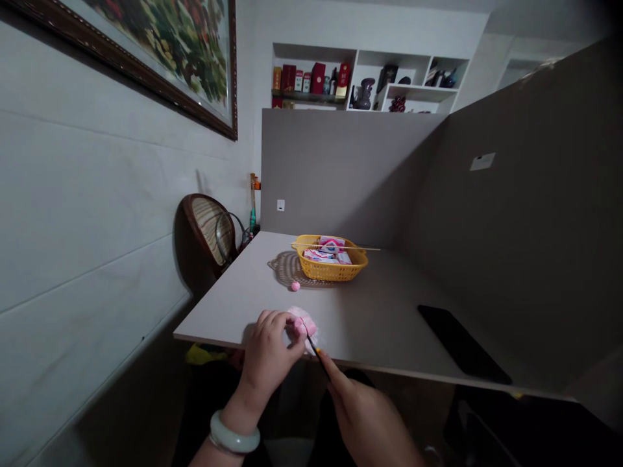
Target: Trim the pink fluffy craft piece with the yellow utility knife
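My left hand [270,353], with a pale green bangle on the wrist, is closed around a fluffy pink piece [302,322] at the table's near edge. My right hand [363,415] pinches a thin dark needle-like tool with a yellow band [314,347]; its tip is stuck into the pink piece. A small pink ball [294,285] lies on the table farther back, in front of a yellow basket [357,263]. The basket holds pink and white packets, and a thin wooden stick [341,247] rests across its rim.
A grey table [379,311] is boxed in by grey partitions behind and to the right. A black phone [462,344] lies flat at the right. A wooden chair [207,227] stands at the left by the wall. Shelves with boxes and vases are beyond.
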`<state>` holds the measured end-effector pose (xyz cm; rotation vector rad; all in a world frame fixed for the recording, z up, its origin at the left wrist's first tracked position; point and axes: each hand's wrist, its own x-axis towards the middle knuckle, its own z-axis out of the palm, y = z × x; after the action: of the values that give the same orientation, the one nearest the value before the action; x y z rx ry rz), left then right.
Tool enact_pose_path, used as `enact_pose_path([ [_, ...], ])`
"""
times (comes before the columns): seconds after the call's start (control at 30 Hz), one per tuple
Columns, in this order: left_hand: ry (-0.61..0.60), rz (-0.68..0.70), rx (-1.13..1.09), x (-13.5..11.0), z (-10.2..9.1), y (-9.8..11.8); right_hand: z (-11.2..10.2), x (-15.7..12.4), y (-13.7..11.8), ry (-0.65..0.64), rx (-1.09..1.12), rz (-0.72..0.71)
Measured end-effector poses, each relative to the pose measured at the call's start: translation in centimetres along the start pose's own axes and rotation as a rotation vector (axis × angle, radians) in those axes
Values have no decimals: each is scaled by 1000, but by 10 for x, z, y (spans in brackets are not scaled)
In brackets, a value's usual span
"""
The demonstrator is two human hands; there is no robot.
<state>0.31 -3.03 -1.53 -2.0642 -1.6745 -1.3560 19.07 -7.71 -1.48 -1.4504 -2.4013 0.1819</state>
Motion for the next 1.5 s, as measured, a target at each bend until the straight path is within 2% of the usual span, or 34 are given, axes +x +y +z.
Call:
enact_pose_path([
  [0.17,9,-2,14,0,0,-1,1,15,-8,51,67,-4],
  [0.37,-18,15,-24,-2,-1,-3,-8,-7,2,-83,43,17],
  [0.6,-2,-3,-25,0,-1,-3,1,13,-2,81,71,-42],
  [0.8,-24,10,-34,-2,-6,-1,-7,-7,7,-4,-7,-35],
  [1.03,-1,-9,-5,-1,-2,-2,-1,11,-2,86,68,-41],
  [1.23,-1,15,-25,-1,-3,-2,-6,-6,7,19,28,-27],
  [1.5,-27,0,-4,-2,-2,-3,4,13,-3,83,20,-28],
])
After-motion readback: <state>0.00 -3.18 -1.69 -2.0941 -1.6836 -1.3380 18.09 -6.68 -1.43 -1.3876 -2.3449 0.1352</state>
